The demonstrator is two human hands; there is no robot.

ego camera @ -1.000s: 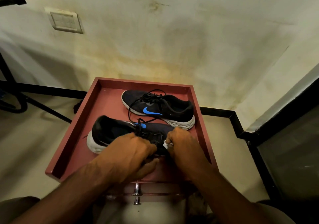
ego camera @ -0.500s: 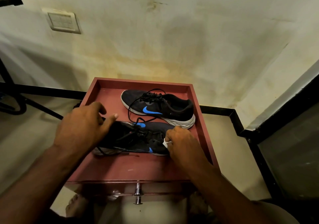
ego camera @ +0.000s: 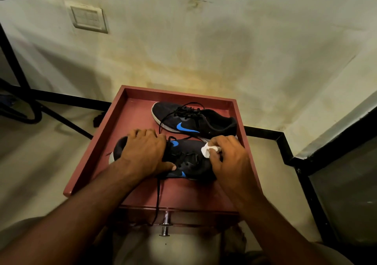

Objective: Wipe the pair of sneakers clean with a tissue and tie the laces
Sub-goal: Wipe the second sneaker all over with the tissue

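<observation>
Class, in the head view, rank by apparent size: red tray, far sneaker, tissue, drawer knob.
1. red tray
2. far sneaker
3. tissue and drawer knob: alike, the tissue partly hidden, so unranked.

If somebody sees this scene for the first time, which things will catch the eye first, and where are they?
Two black mesh sneakers with blue swoosh marks lie on a red wooden tray-like tabletop: the far sneaker near the back rim, the near sneaker under both hands. The left hand holds the near sneaker around its opening, while the right hand pinches a crumpled white tissue against its toe end. One loose black lace hangs over the front edge.
</observation>
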